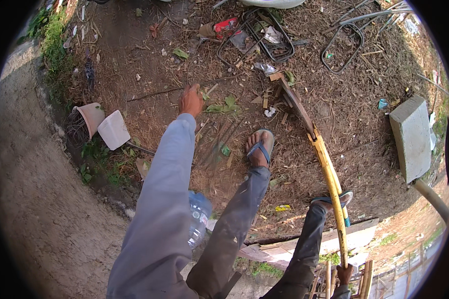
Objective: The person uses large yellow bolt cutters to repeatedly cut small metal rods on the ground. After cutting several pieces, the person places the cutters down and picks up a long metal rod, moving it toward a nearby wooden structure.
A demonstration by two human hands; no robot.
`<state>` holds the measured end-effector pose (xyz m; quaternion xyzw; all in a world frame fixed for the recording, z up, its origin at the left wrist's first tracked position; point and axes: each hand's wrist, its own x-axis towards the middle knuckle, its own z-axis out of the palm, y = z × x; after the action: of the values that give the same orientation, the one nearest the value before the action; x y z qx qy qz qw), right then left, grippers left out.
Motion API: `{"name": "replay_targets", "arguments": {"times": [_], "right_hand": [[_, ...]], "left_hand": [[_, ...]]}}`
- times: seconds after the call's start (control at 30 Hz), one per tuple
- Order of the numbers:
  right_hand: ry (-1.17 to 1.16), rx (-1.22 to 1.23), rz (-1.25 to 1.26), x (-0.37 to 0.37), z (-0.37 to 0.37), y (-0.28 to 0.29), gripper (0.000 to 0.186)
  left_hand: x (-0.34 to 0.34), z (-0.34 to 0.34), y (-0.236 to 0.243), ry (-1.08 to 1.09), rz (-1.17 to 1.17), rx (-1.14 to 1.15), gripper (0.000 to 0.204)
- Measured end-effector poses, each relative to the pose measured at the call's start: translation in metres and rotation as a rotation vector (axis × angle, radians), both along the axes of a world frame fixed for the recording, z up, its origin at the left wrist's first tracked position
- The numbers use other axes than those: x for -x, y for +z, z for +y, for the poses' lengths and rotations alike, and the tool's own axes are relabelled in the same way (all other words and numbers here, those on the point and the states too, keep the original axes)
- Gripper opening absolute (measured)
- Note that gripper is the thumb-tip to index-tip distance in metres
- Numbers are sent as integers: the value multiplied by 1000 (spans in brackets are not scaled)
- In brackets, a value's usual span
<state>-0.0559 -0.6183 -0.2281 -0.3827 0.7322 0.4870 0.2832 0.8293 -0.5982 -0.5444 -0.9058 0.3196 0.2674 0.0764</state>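
Note:
My left hand (189,101) is low over the littered ground with fingers curled beside a thin dark rod (149,95); what they hold is hard to make out. My right hand (344,276), at the lower right, grips one yellow handle of a long two-handled tool (329,174), whose rusty metal head (294,99) lies toward small wood scraps (272,94). Green leaves (224,105) lie near my left hand. My sandalled feet (259,144) stand between the hand and the tool. A clear blue plastic bottle (198,214) is partly hidden by my left sleeve.
Bent metal frames (279,47) and loose tubes lie at the top. A concrete block (409,139) with a pole beside it is at the right. A pale bucket (88,118) and white container (113,130) sit by the rough concrete edge (40,164) on the left. Pale boards lie behind me.

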Motion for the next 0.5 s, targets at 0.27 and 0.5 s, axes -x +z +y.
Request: {"name": "replay_targets", "arguments": {"times": [0.27, 0.5], "right_hand": [[133, 102, -73, 20, 16, -2, 50], [121, -10, 24, 9, 5, 3, 56]], "left_hand": [[-23, -3, -52, -87, 14, -44, 27], [10, -31, -2, -218, 148, 238, 18]]}}
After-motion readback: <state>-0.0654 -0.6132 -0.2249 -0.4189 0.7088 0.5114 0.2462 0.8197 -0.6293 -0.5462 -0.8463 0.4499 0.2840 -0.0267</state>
